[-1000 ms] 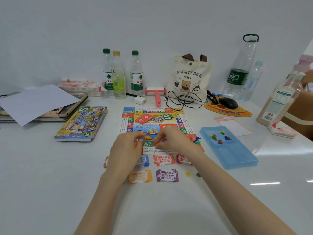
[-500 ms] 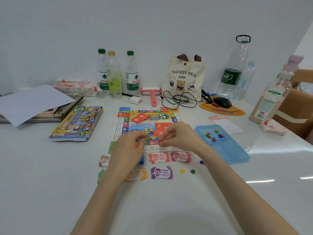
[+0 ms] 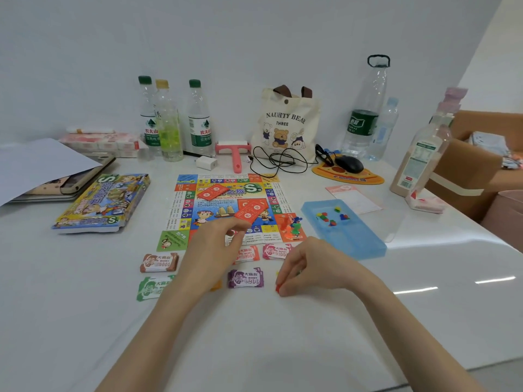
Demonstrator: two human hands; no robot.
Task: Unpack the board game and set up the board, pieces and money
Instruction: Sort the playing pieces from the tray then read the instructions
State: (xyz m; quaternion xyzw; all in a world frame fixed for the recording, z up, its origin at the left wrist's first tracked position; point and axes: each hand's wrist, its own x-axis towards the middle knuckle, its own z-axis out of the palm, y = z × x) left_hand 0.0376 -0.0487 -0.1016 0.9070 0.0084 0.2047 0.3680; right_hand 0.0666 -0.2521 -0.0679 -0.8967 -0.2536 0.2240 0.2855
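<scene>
Right hand (image 3: 308,267) is pinching a small red piece (image 3: 278,288), nearer than the game board (image 3: 226,205). Money stacks (image 3: 245,278) are lying just off the board's near edge. Left hand (image 3: 215,244) is hovering curled over that edge; grasp unclear. Blue tray (image 3: 356,239) is sitting right of the board, game box (image 3: 104,202) left.

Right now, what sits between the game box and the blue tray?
In the head view, the unfolded game board lies between the game box and the blue tray, with red cards on it.
</scene>
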